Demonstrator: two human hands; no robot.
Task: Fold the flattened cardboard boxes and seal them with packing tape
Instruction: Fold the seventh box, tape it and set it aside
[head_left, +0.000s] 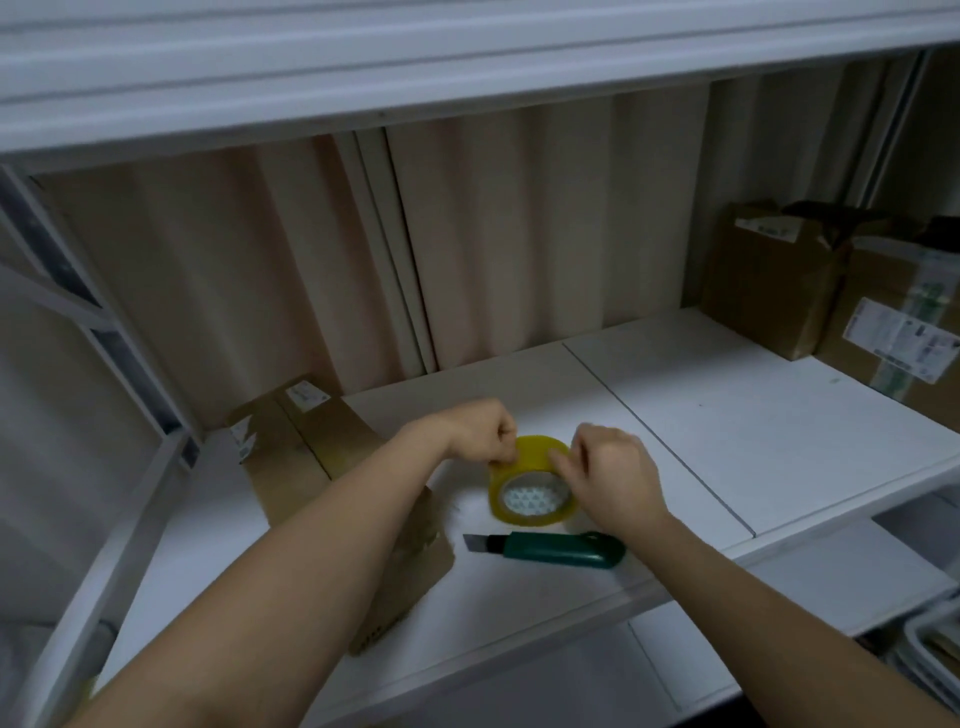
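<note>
Both hands on the tape roll on the shelf: left hand pinches its top edge, right hand picks at it. Flat cardboard lies left. Risk: knife blade is exposed just beside the right wrist; tape end may tear.

Tape roll: yellowish translucent packing tape on a white patterned core, standing tilted on the white shelf, open core facing the camera. Its top edge is pinched from both sides; a fingertip lies on the upper right rim. Whether a free end is lifted: can't tell, blurred.

Flattened cardboard box: brown, lying flat on the shelf just left of the roll, long axis running from back left toward the front edge. White label near its far end, another torn one on the left panel, a fold crease along its length. Near corner sits close to the shelf's front edge.
</note>
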